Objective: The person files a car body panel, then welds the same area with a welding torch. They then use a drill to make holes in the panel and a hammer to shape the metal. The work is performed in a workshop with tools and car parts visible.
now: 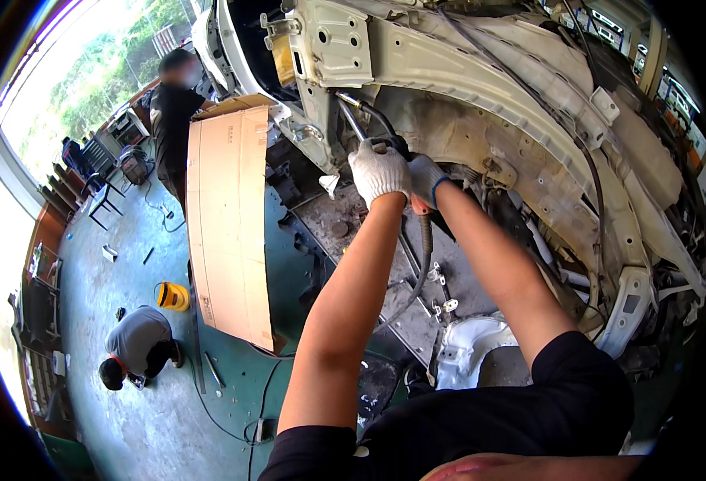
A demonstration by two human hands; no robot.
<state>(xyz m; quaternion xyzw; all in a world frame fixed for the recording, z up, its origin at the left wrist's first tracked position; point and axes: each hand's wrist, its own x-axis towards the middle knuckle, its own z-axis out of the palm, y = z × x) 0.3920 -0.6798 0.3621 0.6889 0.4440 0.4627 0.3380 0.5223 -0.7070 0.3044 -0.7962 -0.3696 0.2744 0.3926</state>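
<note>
In front of me is the bare, cream-coloured body of a stripped car (449, 72), with a wide wheel arch (441, 120). My left hand (379, 171), in a white knit glove, is closed around a silver metal rod (352, 120) whose tip points at the body panel left of the arch. Close beside it my right hand (426, 178), gloved too, grips what looks like a welding torch. The torch's black curved neck (378, 117) reaches the same spot, and a ribbed cable (426, 248) trails below its orange-red end. Wrists and gloves partly hide both grips.
A tall cardboard sheet (228, 216) stands left of the car, with a person (172, 112) in dark clothes behind it. Another person (140, 341) crouches near a yellow bucket (173, 296). Cables (265, 393) cross the green floor. Metal parts (469, 349) lie below my arms.
</note>
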